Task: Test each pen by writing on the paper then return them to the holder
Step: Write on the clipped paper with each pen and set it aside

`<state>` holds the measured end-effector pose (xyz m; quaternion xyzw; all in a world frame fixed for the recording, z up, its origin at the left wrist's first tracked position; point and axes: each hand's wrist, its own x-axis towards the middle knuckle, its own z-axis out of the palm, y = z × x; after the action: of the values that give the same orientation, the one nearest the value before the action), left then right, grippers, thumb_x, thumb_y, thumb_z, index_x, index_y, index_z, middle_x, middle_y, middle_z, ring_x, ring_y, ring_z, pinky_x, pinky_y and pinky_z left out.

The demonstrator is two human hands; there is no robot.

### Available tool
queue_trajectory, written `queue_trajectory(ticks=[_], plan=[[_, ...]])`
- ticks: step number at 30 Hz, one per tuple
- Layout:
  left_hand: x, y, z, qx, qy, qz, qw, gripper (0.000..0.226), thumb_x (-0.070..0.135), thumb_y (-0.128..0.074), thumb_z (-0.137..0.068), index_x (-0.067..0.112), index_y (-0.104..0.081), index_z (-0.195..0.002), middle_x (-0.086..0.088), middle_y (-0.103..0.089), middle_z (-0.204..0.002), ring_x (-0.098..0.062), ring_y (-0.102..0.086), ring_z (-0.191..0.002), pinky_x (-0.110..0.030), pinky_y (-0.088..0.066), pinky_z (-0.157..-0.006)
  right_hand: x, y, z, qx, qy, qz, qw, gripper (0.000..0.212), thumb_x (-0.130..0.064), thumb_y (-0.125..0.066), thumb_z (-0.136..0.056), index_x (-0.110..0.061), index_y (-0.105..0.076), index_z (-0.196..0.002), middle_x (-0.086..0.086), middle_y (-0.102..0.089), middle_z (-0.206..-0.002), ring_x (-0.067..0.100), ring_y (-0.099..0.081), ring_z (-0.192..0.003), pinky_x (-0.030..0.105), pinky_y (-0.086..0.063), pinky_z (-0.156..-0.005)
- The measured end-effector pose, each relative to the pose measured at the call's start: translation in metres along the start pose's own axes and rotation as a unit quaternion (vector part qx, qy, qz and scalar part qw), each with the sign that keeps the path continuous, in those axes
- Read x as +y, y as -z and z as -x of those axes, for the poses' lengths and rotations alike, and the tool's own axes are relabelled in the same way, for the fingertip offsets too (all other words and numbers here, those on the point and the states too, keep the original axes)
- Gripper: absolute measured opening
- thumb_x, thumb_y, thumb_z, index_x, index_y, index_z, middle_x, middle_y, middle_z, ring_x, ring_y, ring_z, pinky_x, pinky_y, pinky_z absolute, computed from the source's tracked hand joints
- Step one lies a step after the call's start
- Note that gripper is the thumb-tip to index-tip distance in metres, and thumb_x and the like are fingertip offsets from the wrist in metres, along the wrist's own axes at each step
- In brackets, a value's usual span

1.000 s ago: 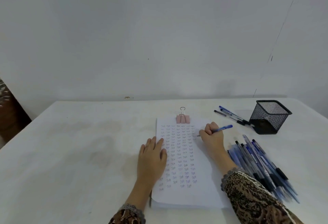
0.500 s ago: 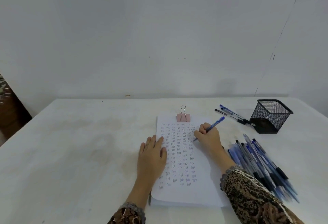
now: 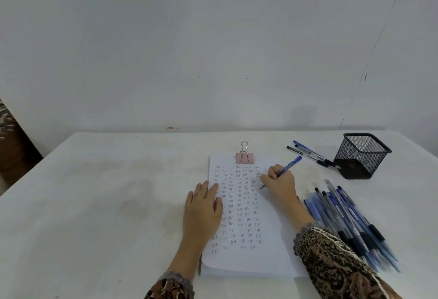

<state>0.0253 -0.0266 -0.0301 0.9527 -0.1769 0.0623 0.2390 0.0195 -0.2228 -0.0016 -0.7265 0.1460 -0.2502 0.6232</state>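
Observation:
A stack of white paper (image 3: 267,258) lies on the table, covered in rows of small written words and clamped at the top by a pink binder clip (image 3: 244,157). My left hand (image 3: 203,206) rests flat on the sheet's left edge. My right hand (image 3: 279,181) grips a blue pen (image 3: 290,165) with its tip on the paper near the right margin. A black mesh holder (image 3: 362,155) stands at the far right. Several blue pens (image 3: 348,220) lie heaped right of the paper.
Three pens (image 3: 310,154) lie on the table just left of the holder. The white table (image 3: 106,204) meets a plain white wall at the back. A dark patterned object (image 3: 9,142) stands off the table's left edge.
My right hand swung the pen from pointing sideways to upright and brought its tip down onto the paper, a little lower on the right margin. My left hand stayed put.

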Motion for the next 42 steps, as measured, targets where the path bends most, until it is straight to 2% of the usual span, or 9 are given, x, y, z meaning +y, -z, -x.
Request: queue_trajectory(ticks=[5,10,20,27,31,34,36,39,42], plan=[[0.000,0.000,0.000,0.000,-0.003,-0.001,1.000,0.062,0.046,-0.008,-0.089,0.023,-0.029,-0.143,-0.001,-0.023,-0.152,-0.016,-0.014,-0.142,-0.030,-0.003,-0.115,0.000,0.001,0.000,-0.005,0.000,0.003,1.000,0.048,0.020,-0.049,-0.071,-0.017,-0.022,-0.055,0.000,-0.022,-0.056,0.005,-0.018,-0.047,0.011,-0.021,-0.047],[0.000,0.001,0.000,0.002,-0.001,0.001,1.000,0.045,0.031,-0.029,-0.099,0.023,-0.027,-0.143,0.000,-0.021,-0.153,-0.015,-0.012,-0.142,-0.030,-0.002,-0.115,-0.003,0.001,0.001,0.001,0.010,0.024,1.000,0.048,0.019,-0.049,-0.071,-0.017,-0.022,-0.054,0.000,-0.022,-0.055,0.003,-0.018,-0.046,0.011,-0.024,-0.049],[0.000,0.001,0.000,0.007,-0.001,0.009,1.000,0.045,0.030,-0.029,-0.099,0.025,-0.027,-0.143,0.001,-0.019,-0.154,-0.014,-0.010,-0.143,-0.029,-0.001,-0.115,-0.002,0.003,-0.001,0.015,0.007,0.035,0.999,0.047,0.018,-0.050,-0.072,-0.017,-0.023,-0.054,0.000,-0.023,-0.055,0.003,-0.020,-0.043,0.013,-0.023,-0.046],[0.000,0.000,-0.001,0.009,-0.002,0.011,1.000,0.046,0.034,-0.024,-0.097,0.024,-0.029,-0.142,0.000,-0.022,-0.153,-0.015,-0.013,-0.142,-0.029,-0.002,-0.115,0.004,0.002,-0.002,0.022,-0.001,0.010,1.000,0.050,0.019,-0.050,-0.072,-0.019,-0.022,-0.053,-0.001,-0.024,-0.057,0.009,-0.021,-0.052,0.020,-0.023,-0.055],[0.000,0.002,0.000,0.011,-0.001,0.019,1.000,0.045,0.030,-0.030,-0.098,0.024,-0.028,-0.143,0.001,-0.021,-0.153,-0.015,-0.012,-0.142,-0.029,-0.001,-0.115,0.003,0.011,-0.008,0.031,-0.092,-0.171,0.980,0.050,0.011,-0.049,-0.087,-0.021,-0.030,-0.054,-0.006,-0.029,-0.040,0.007,-0.025,-0.033,0.015,-0.020,-0.036],[0.001,0.002,0.000,0.004,0.003,0.013,1.000,0.045,0.031,-0.028,-0.099,0.026,-0.026,-0.144,0.002,-0.018,-0.154,-0.013,-0.010,-0.143,-0.029,0.000,-0.115,-0.010,0.015,-0.011,0.039,-0.143,-0.248,0.957,0.027,-0.029,-0.043,-0.100,-0.021,-0.034,-0.076,-0.006,-0.038,-0.038,0.006,-0.031,-0.028,0.011,-0.020,-0.033],[0.001,0.002,0.000,0.003,0.003,0.007,1.000,0.046,0.032,-0.027,-0.099,0.026,-0.025,-0.144,0.002,-0.018,-0.154,-0.013,-0.009,-0.143,-0.029,0.000,-0.115,-0.016,0.012,-0.009,0.029,-0.163,-0.273,0.948,0.033,-0.046,-0.027,-0.100,-0.020,-0.036,-0.081,-0.007,-0.034,-0.037,0.007,-0.026,-0.027,0.009,-0.018,-0.036],[0.001,0.003,0.000,0.000,0.005,0.001,1.000,0.046,0.032,-0.026,-0.099,0.026,-0.024,-0.144,0.002,-0.017,-0.154,-0.013,-0.009,-0.143,-0.029,0.000,-0.115,-0.017,0.006,0.002,0.011,-0.193,-0.323,0.926,0.034,-0.037,-0.026,-0.103,-0.016,-0.043,-0.083,-0.005,-0.037,-0.039,0.008,-0.029,-0.030,0.012,-0.024,-0.036],[0.001,0.003,-0.001,-0.006,0.007,0.005,1.000,0.046,0.032,-0.026,-0.099,0.026,-0.023,-0.144,0.003,-0.017,-0.154,-0.013,-0.008,-0.143,-0.030,0.000,-0.116,-0.015,-0.004,0.015,-0.014,-0.252,-0.398,0.882,0.031,-0.028,-0.031,-0.103,-0.012,-0.053,-0.088,-0.001,-0.041,-0.057,0.008,-0.035,-0.034,0.015,-0.030,-0.034]])
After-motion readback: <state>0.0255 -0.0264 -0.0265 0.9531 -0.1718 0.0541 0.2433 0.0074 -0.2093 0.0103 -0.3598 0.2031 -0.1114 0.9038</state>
